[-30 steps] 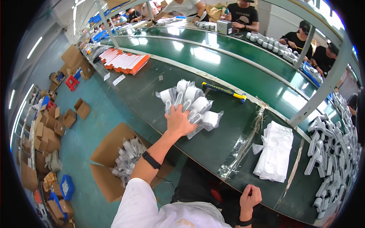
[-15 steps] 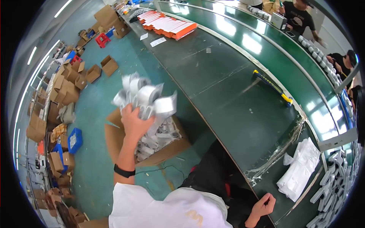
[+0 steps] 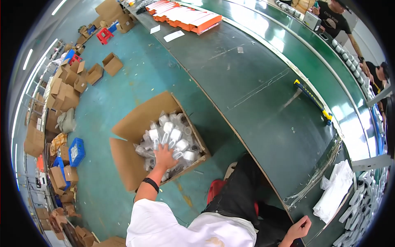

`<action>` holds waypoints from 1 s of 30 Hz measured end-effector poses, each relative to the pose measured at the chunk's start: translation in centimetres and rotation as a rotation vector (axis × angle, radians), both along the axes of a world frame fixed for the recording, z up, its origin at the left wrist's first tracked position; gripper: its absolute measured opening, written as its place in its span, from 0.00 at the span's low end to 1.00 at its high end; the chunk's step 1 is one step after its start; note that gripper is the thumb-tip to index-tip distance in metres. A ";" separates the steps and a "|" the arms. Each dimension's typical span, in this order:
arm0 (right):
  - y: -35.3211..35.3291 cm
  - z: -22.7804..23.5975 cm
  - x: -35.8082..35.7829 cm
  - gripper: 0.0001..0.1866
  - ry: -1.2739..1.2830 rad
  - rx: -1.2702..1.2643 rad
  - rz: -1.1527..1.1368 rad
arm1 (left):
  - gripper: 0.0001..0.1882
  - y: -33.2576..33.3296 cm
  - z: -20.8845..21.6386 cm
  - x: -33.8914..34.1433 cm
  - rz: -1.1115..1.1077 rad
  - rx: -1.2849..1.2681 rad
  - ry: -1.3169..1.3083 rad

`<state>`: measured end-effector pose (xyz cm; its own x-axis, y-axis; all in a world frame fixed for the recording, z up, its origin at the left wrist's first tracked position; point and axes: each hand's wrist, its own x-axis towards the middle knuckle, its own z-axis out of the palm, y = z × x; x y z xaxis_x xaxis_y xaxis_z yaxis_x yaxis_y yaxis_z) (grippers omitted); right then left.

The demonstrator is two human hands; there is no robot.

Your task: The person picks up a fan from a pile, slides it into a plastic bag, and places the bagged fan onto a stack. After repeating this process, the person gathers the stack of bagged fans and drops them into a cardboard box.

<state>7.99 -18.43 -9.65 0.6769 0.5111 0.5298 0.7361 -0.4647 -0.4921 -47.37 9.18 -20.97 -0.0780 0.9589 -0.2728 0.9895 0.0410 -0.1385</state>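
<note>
My left hand [image 3: 164, 157] reaches down into an open cardboard box [image 3: 146, 110] on the floor. Its fingers are among the handles of several white-headed parts [image 3: 175, 135] with grey looped handles, each in a clear plastic bag. They fan out around my fingertips and rest on more bagged parts in the box; the exact grip is partly hidden. By the near edge of the dark worktable [image 3: 247, 99], my right hand [image 3: 299, 229] is curled closed, with nothing visible in it.
A yellow-and-blue handled tool [image 3: 313, 101], white plastic bags [image 3: 334, 191] and orange-and-white cartons [image 3: 185, 17] lie on the table. Grey parts [image 3: 358, 208] pile up at the right. Beyond runs a green conveyor [image 3: 284, 39] with co-workers. Cardboard boxes [image 3: 65, 96] and a red stool [image 3: 104, 36] stand left.
My left hand has lowered the bunch of bagged white parts from above the box onto the parts inside. My right hand stays curled by the table edge. The view has shifted slightly.
</note>
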 end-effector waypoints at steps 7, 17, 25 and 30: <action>0.0 -0.2 0.0 0.10 -0.005 -0.021 -0.064 | 0.29 3.6 -6.0 0.2 -0.278 -0.077 -0.005; 0.9 0.1 -0.4 0.09 -0.054 -0.037 -0.065 | 0.36 4.9 -10.2 -0.1 -0.266 -0.356 -0.001; 1.4 0.4 -1.2 0.08 -0.015 0.039 -0.057 | 0.36 5.8 -5.1 1.2 -0.234 -0.453 -0.162; 2.5 2.2 -1.5 0.06 -0.044 0.044 -0.005 | 0.21 5.7 -2.7 0.8 -0.063 -0.286 0.084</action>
<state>6.48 -15.91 -7.42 0.6548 0.4831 0.5812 0.7553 -0.4472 -0.4791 -46.61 14.90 -23.69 -0.0545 0.8477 -0.5276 0.9734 -0.0727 -0.2174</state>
